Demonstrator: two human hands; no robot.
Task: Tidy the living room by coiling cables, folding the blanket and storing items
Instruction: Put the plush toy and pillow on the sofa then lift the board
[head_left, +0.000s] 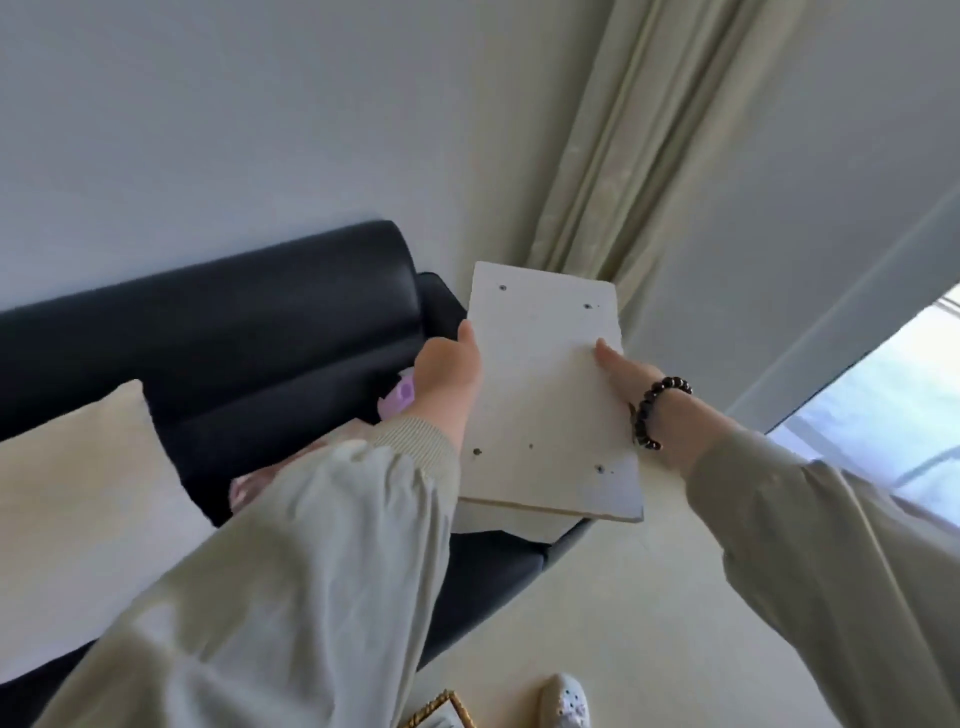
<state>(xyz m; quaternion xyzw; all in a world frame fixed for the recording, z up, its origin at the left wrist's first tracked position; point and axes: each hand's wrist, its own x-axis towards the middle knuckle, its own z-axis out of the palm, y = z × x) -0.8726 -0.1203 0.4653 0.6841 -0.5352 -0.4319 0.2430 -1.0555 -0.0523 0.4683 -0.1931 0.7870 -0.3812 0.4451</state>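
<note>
white board (545, 384), stiff and likely light; left hand (449, 374) and right hand (631, 376) grasp its long edges, thumbs on top, seemingly a sound hold.

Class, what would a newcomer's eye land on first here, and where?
A flat white rectangular board with small dark holes is mid-frame, gripped at its side edges by the left hand and the right hand, whose wrist wears a dark bead bracelet. Behind, on the left, stands a black leather sofa with a cream cushion.
</note>
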